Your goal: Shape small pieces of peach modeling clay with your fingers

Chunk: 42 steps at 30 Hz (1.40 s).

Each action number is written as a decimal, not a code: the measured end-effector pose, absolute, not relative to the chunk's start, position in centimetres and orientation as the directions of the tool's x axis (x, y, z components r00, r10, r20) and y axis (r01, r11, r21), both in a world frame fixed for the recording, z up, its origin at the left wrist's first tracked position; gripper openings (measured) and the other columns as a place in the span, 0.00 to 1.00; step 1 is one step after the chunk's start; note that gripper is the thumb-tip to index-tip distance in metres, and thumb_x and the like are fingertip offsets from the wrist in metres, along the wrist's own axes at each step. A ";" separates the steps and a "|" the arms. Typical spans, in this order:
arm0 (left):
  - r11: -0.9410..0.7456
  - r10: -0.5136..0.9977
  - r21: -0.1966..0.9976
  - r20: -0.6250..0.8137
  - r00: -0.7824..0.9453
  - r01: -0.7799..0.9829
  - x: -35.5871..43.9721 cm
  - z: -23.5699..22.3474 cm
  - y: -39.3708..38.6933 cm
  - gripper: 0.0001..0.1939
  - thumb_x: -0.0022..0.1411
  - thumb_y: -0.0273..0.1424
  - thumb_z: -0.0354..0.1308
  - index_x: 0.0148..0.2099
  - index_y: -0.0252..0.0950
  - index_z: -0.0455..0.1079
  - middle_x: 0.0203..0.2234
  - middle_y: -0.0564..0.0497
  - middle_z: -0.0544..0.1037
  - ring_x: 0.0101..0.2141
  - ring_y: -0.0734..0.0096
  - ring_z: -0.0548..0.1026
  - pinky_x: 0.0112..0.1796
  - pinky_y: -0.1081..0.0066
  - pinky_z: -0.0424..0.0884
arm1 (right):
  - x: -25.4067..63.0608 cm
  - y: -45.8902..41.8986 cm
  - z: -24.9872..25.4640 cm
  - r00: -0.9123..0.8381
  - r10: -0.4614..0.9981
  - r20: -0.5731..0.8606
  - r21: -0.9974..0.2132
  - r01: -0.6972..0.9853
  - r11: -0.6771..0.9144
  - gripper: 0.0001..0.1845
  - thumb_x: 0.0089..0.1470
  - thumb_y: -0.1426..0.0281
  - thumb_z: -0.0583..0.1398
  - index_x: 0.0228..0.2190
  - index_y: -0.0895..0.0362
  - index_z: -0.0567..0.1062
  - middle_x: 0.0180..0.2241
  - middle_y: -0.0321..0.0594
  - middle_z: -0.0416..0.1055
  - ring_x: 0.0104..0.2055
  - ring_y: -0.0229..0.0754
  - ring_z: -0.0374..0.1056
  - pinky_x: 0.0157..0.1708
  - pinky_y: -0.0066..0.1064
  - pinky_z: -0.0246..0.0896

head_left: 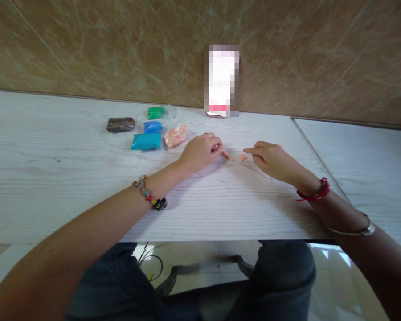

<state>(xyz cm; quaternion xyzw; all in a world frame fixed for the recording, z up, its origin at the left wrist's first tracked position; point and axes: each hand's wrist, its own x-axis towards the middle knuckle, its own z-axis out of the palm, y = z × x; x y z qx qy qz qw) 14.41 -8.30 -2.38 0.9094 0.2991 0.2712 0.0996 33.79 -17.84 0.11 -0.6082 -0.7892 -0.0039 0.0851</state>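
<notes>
Just right of the table's middle lies a small flat piece of peach modelling clay (243, 157). The index finger of my right hand (269, 158) is stretched out at the piece's upper edge; the other fingers are folded in. My left hand (203, 150) is to the left of the piece, its fingers curled and closed at the tips. A thin peach-coloured bit (226, 154) shows at those fingertips, too small to tell whether it is clay or skin. Close behind my left hand rests a clear bag of peach clay (175, 136).
Left of the hands are packs of teal clay (146, 141), blue clay (153, 127), green clay (156, 112) and brown clay (120, 124). A phone (222, 80) with a blurred screen leans on the marbled wall (120, 49). A seam (316, 149) crosses the white wood-grain table (70, 178) at right.
</notes>
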 end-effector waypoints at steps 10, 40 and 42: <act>-0.793 0.609 0.334 0.403 0.683 0.509 14.6 -2.5 -8.2 0.11 0.58 0.26 0.49 0.27 0.33 0.70 0.23 0.50 0.72 0.27 0.72 0.68 0.29 0.72 0.59 | 34.9 -16.4 -1.6 -0.349 0.913 0.214 -0.207 0.897 0.391 0.13 0.56 0.68 0.53 0.37 0.59 0.75 0.40 0.47 0.67 0.36 0.40 0.67 0.39 0.34 0.62; -0.769 0.627 0.442 0.378 0.681 0.462 14.5 -3.3 -6.8 0.10 0.56 0.23 0.51 0.38 0.32 0.72 0.32 0.49 0.74 0.34 0.72 0.70 0.35 0.73 0.64 | 30.7 -16.0 -1.7 -0.223 0.927 0.301 -0.112 0.957 0.267 0.14 0.55 0.66 0.53 0.27 0.60 0.75 0.27 0.41 0.71 0.27 0.35 0.61 0.28 0.28 0.50; -0.773 0.621 0.441 0.378 0.687 0.456 14.5 -3.4 -6.8 0.10 0.56 0.23 0.52 0.38 0.32 0.72 0.31 0.49 0.73 0.34 0.72 0.70 0.35 0.73 0.64 | 30.6 -16.0 -1.7 -0.224 0.928 0.299 -0.108 0.958 0.266 0.15 0.55 0.66 0.53 0.27 0.60 0.75 0.27 0.40 0.70 0.27 0.35 0.61 0.27 0.28 0.49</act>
